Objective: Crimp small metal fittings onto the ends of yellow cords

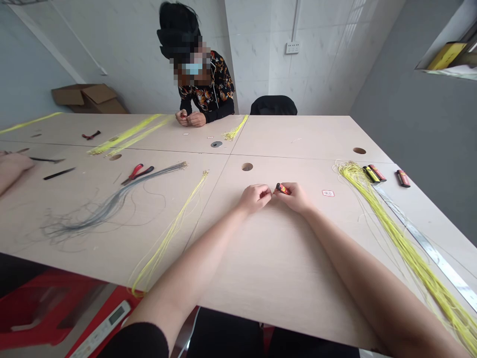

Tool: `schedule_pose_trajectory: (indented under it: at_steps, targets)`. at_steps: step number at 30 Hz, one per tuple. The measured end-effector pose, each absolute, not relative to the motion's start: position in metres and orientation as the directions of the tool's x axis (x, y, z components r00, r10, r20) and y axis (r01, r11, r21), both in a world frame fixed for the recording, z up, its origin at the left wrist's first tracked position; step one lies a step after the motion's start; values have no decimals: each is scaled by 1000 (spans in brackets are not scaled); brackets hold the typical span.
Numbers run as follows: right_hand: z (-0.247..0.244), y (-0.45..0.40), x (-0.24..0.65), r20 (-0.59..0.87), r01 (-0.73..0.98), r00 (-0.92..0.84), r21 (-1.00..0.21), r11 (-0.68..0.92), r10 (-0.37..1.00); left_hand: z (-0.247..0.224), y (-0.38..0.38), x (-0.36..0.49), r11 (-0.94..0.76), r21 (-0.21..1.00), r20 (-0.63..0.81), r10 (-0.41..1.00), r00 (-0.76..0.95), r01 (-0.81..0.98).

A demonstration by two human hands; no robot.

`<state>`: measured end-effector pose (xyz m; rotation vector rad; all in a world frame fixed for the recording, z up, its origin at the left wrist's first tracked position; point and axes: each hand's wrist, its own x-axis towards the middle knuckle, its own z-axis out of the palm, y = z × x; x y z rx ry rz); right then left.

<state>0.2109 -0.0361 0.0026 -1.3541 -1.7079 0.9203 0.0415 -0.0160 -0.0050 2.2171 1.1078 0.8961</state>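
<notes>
My right hand (294, 197) pinches a small red-and-black tube (283, 189) at the middle of the pale wooden table (283, 263). My left hand (255, 198) sits just beside the tube's dark end, its fingers closed together. Whether those fingers hold a thin wire is too small to tell. To the right lies a loose bundle of yellow wires (404, 243), and several similar small tubes (374, 173) rest near its far end. A small white label (328, 193) lies on the table right of my right hand.
A person (204, 87) sits across the table, hands (188, 118) together at its edge. Grey wires (108, 204), yellow wires (167, 238), red-handled pliers (137, 174) and a steel ruler (428, 248) lie on the tabletop. Another person's hand (13, 169) rests at the left.
</notes>
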Motion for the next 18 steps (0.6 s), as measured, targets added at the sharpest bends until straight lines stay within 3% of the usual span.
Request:
schedule_pose_trajectory:
  at_steps: [9, 18]
  targets:
    - [0, -35, 211, 138, 425, -164, -884, 197, 977, -4, -17, 41, -534, 671, 314, 833, 455, 514]
    - [-1, -33, 212, 117, 452, -125, -877, 161, 985, -2, -16, 42, -588, 568, 363, 807, 465, 576]
